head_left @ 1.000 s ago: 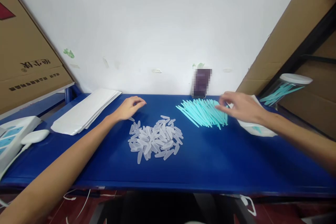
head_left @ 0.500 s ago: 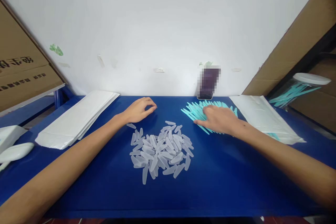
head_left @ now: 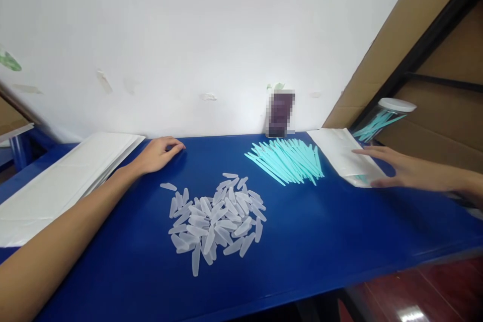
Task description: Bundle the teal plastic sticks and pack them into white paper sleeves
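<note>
Your left hand: the left hand (head_left: pixel 160 153) is loosely curled and relaxed, with nothing seen in its grasp, at the far left of the desk (head_left: pixel 302 241).
Your right hand: the right hand (head_left: pixel 381 166) is released, thumb and fingers parted, at the right edge of the white pouch (head_left: pixel 332 148); you cannot tell from this view whether the fingertips touch it.
White pouch: lies flat at the far right of the desk, just right of the turquoise sticks (head_left: pixel 287 161); a little turquoise shows at its near end, and your right hand covers part of its edge.
Turquoise sticks: heaped right of the middle, between your two hands.
Translucent plastic pieces: the translucent plastic pieces (head_left: pixel 222 216) spread nearer you, left of the sticks; one loose piece lies just on the near side of your left hand.
White bag stack: the white bag stack (head_left: pixel 64 181) lies on the left, partly hidden by your left forearm.
Jar: the white-lidded clear jar (head_left: pixel 383 118) stands beyond your right hand, holding more turquoise sticks.
Behind the sticks: a blurred-out dark upright panel (head_left: pixel 280 113) stands against the white wall (head_left: pixel 188 35).
Right side: tall cardboard (head_left: pixel 377 65) bounds the far right of your workspace.
</note>
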A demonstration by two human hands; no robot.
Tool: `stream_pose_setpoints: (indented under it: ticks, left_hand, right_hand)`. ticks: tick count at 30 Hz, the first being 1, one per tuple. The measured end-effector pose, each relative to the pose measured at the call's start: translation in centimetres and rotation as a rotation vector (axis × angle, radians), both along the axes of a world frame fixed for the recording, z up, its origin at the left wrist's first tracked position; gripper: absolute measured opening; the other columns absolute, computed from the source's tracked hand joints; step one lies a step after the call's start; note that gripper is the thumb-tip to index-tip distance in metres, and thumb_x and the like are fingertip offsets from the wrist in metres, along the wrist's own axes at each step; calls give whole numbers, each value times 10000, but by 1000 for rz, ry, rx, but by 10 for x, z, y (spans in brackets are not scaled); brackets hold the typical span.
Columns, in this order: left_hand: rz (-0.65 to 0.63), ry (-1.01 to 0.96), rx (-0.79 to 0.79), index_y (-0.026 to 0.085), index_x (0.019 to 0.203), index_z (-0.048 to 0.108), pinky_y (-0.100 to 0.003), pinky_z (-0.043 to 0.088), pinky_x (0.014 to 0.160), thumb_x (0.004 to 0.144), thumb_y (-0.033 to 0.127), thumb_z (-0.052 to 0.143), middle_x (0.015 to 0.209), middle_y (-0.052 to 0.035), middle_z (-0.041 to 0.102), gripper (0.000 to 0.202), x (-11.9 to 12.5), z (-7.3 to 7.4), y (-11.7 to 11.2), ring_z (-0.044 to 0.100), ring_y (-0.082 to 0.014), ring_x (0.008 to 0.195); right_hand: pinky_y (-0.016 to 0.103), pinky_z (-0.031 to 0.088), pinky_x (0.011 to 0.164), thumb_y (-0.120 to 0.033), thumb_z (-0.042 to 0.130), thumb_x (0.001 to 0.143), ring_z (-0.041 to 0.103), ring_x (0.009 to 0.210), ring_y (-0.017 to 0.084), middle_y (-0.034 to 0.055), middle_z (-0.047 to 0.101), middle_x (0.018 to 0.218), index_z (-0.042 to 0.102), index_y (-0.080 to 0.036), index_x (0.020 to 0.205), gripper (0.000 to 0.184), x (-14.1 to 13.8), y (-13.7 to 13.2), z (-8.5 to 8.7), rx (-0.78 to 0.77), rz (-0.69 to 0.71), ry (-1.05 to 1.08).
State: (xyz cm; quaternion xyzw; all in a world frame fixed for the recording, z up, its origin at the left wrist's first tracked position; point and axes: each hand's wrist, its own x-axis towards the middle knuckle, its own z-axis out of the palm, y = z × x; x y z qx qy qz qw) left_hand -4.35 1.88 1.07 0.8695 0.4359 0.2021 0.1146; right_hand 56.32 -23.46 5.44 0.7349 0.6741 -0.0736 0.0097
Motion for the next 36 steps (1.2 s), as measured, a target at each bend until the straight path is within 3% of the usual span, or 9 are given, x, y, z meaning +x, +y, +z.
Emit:
stream_pose_setpoints:
  ticks: [6, 12, 17, 25, 31, 34, 36]
  left_hand:
    - [33, -9, -9, 216, 937, 762, -339, 500, 867, 880, 598, 423, 1082, -75, 742, 514, 2, 3, -6, 675, -267, 975]
    - [25, 0, 15, 212, 945, 756, -338, 498, 877, 902, 563, 422, 1089, -76, 724, 486, -3, -4, -8, 666, -253, 977]
    - [62, -24, 27, 215, 941, 761, -357, 485, 912, 901, 569, 419, 1101, -76, 719, 494, -3, -7, -11, 657, -260, 993]
    - [115, -96, -19, 227, 916, 771, -341, 494, 903, 873, 597, 444, 1090, -66, 737, 495, -3, -9, -10, 671, -257, 947]
    - [120, -106, -28, 230, 911, 769, -354, 490, 922, 871, 593, 451, 1090, -66, 742, 484, -3, -10, -10, 666, -264, 967]
    - [111, -103, -19, 219, 920, 769, -354, 488, 915, 880, 577, 453, 1096, -71, 735, 479, -4, -11, -11, 669, -260, 962]
    - [109, -101, -17, 215, 921, 769, -355, 488, 911, 883, 568, 455, 1096, -75, 731, 473, -4, -11, -12, 669, -260, 963]
  right_hand:
    - [370, 363, 1118, -504, 594, 879, 396, 1434, 308, 168, 414, 1552, 484, -297, 1477, 643, -12, -6, -12, 97, 56, -2]
    - [361, 332, 1134, -476, 582, 888, 456, 1379, 300, 178, 493, 1472, 540, -248, 1400, 562, -25, -2, -21, 155, 73, 64]
    - [382, 411, 1057, -447, 488, 937, 574, 1246, 318, 179, 603, 1347, 624, -238, 1257, 405, -31, -1, -31, 245, 45, -33]
    - [320, 376, 1104, -417, 507, 924, 507, 1353, 266, 145, 558, 1444, 576, -263, 1346, 453, -10, -2, -34, 183, 119, 8]
    - [434, 462, 954, -471, 425, 950, 645, 1105, 334, 179, 625, 1319, 608, -227, 1300, 464, -17, 7, -35, 237, 64, -216]
    - [478, 462, 892, -421, 398, 940, 670, 1001, 352, 174, 644, 1294, 651, -236, 1247, 439, -21, 13, -34, 198, 44, -383]
    - [477, 480, 827, -414, 412, 927, 677, 987, 351, 162, 641, 1315, 662, -260, 1244, 431, -23, 16, -30, 151, 22, -378]
